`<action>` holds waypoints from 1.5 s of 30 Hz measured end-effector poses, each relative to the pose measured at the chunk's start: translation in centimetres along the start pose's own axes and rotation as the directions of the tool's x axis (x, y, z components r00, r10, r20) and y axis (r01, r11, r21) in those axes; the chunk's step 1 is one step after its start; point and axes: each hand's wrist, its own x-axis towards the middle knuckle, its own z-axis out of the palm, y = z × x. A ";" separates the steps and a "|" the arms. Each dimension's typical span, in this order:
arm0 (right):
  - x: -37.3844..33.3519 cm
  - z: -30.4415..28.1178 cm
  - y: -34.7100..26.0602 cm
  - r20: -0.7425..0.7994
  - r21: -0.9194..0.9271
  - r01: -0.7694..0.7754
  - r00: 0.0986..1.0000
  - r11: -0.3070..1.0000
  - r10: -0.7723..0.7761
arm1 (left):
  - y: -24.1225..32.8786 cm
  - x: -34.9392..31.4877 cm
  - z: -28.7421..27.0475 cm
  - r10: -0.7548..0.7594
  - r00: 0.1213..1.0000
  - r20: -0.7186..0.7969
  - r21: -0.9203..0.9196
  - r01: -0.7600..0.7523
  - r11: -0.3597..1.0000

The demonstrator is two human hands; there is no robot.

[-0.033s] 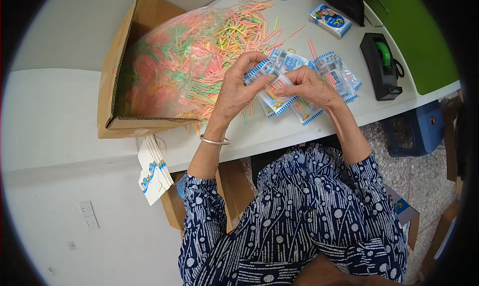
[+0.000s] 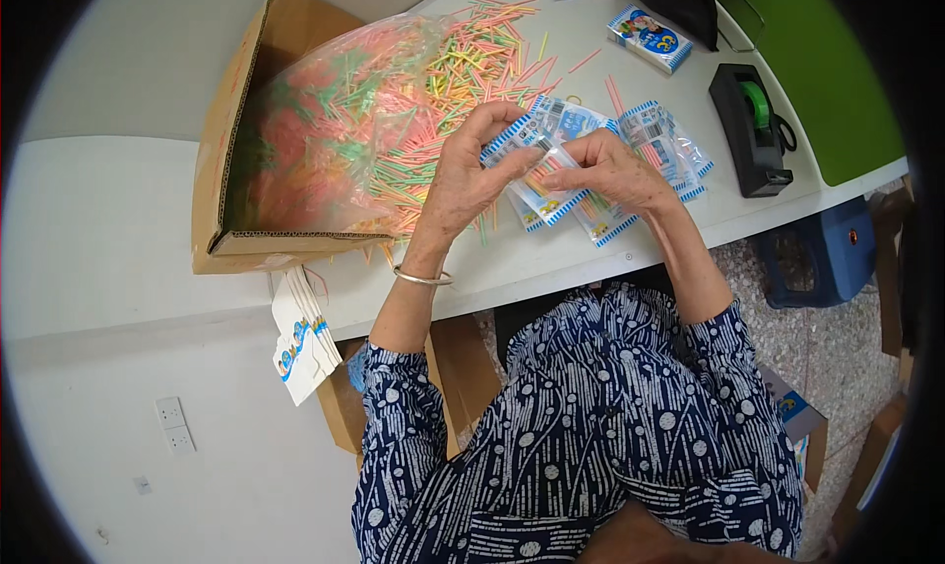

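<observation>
Between my two hands is a small clear plastic packet [image 2: 510, 143] with blue-striped edges and some thin coloured sticks inside. My left hand [image 2: 463, 175] pinches its left side, thumb on top. My right hand [image 2: 620, 177] pinches its right side, with thumb and index finger closed near the left thumb. Similar packets [image 2: 655, 126] lie overlapping on the table beneath and to the right of my hands. Just beyond my left hand spreads a loose pile of thin pink, yellow and green sticks [image 2: 482, 57].
At the left, an open cardboard box [image 2: 228, 160] lies with a clear bag [image 2: 335, 121] of sticks spilling from it. A black tape dispenser [image 2: 743, 131] stands right, beside a small printed carton [image 2: 650, 38]. Folded white cards [image 2: 300, 338] hang at the table's front edge. A blue stool [image 2: 837, 254] stands below.
</observation>
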 end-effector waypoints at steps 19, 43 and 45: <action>-2.8 -2.6 -2.4 -0.409 -0.579 0.058 0.843 0.813 -0.351 | -3.9 -0.5 5.5 0.108 0.994 -0.005 0.112 -0.107 0.988; -2.7 0.9 1.7 -0.140 -0.802 0.054 0.951 0.595 -0.275 | -9.5 -0.3 0.4 0.200 0.977 -0.078 0.747 -0.076 0.661; -2.5 1.0 1.7 -0.126 -0.807 0.054 0.957 0.587 -0.261 | -10.1 -0.2 -0.2 0.169 0.981 -0.095 0.739 -0.044 0.672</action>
